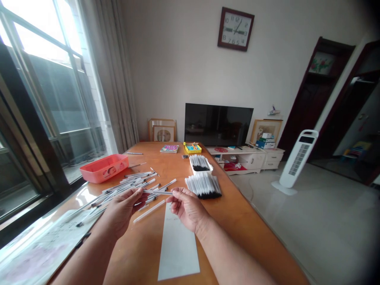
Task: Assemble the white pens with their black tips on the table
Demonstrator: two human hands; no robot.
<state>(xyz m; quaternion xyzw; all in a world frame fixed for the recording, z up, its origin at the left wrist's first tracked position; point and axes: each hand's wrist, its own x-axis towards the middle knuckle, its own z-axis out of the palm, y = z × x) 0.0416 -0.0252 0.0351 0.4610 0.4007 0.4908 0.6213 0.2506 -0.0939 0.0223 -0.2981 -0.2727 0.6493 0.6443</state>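
Above the wooden table, my left hand and my right hand pinch the two ends of one thin white pen, held level between them. Under and behind my left hand lie several loose white pens, scattered across the table. Right of my right hand sits a neat stack of pens with black tips. Behind that stack, a white tray holds more pens. A long white paper strip lies on the table below my right hand.
A red plastic basket stands at the table's left side near the window. A book and a yellow box lie at the far end. Papers cover the near left corner. Beyond the table are a television and a white tower fan.
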